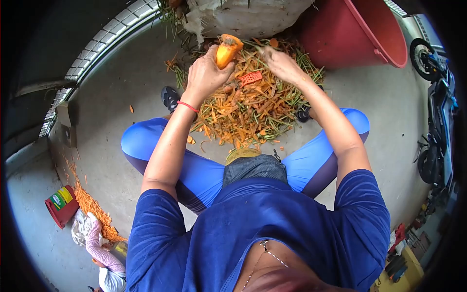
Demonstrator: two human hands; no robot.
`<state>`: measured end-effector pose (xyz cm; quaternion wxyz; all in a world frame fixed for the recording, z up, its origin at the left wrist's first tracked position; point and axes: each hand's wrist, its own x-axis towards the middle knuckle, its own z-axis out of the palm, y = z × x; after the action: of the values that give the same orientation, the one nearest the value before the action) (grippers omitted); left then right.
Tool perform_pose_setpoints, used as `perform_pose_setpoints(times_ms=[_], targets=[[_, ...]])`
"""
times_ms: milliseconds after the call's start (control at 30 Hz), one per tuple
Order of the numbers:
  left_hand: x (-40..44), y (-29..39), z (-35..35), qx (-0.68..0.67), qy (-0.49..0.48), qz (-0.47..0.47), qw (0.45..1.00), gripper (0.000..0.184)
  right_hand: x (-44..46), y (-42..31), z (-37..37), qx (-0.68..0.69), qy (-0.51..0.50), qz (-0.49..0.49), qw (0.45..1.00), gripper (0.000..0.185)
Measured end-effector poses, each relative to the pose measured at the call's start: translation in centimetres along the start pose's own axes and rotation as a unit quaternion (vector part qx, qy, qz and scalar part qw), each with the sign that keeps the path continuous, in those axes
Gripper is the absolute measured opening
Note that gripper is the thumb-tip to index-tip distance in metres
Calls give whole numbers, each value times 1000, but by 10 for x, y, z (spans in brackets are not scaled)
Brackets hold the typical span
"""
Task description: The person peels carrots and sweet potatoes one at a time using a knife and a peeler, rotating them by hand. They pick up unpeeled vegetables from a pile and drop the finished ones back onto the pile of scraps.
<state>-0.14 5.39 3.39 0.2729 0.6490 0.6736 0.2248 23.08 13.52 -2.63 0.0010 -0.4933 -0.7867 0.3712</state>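
My left hand (pixel 206 73) is closed around a thick orange carrot (pixel 227 51), its broad end pointing up and smudged with dark dirt. Below and around both hands spreads a heap of orange peelings (pixel 248 109) mixed with green stems. My right hand (pixel 282 64) hovers over the far right side of that heap, apart from the carrot. Its fingers are curled and slightly blurred; what they hold, if anything, I cannot make out. A red-orange perforated plastic piece (pixel 250 78) lies on the peelings between my hands.
A whitish sack (pixel 243 18) stands behind the heap, with a large red bucket (pixel 360 36) to its right. Motorbikes (pixel 440 112) line the right side. At lower left, another person (pixel 104 253) sits by orange peelings (pixel 95 209) and a red bucket (pixel 62 207).
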Motion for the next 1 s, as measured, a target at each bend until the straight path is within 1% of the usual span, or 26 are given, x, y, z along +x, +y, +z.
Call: perform_pose_setpoints(times_ms=[33,67,100,200,333,433,467,567,600,633,667,700,733,767,800,833,867,900,1000], targets=[[-1,-6,5,-17,4,9,1000,43,-3,1,5,-7,107,-67,992,58],[1,-15,13,-33,8,20,999,42,-7,1,10,-27,215,-128,968,53],[4,-19,18,-51,17,33,998,41,-11,-10,-6,-50,254,-174,950,49],[4,-11,17,-46,-2,33,998,39,-27,-29,-26,-79,239,-214,944,40],[7,-9,15,-30,-24,46,998,40,-44,-33,-27,-169,234,-254,923,35],[7,-4,8,20,-81,6,997,41,-47,-27,-26,-195,247,-258,913,36],[6,-2,8,9,-87,0,996,42,-45,-24,-26,-209,263,-267,903,37],[2,6,7,-27,-116,-9,993,43,-42,-21,-36,-192,266,-249,911,36],[0,8,8,-32,-110,19,993,42,-39,-18,-38,-183,254,-183,932,33],[-4,9,10,-37,-105,46,993,40,-26,2,-43,-158,264,-114,945,30],[-6,9,11,-41,-101,76,991,40,-20,19,-52,-113,272,-119,948,31],[-7,6,18,-37,-69,93,993,40,-15,28,-60,-70,282,-127,948,32],[-3,3,15,-15,-66,84,994,41,-23,9,-63,-8,252,-113,961,35],[-3,0,13,5,-63,66,996,42,-30,-5,-55,-35,287,-153,945,31],[-1,9,3,47,-77,13,996,46,-36,-16,-47,-77,279,-166,943,30],[8,2,4,57,-110,-51,991,56,-38,-23,-40,-117,273,-177,938,29],[11,-6,6,25,-105,-43,993,56,-37,-25,-35,-128,282,-206,928,32],[11,-8,9,-10,-99,-31,995,55,-39,-29,-35,-141,277,-209,927,33],[5,-8,16,-50,-45,-26,997,48,-43,-35,-33,-168,275,-223,920,37]])
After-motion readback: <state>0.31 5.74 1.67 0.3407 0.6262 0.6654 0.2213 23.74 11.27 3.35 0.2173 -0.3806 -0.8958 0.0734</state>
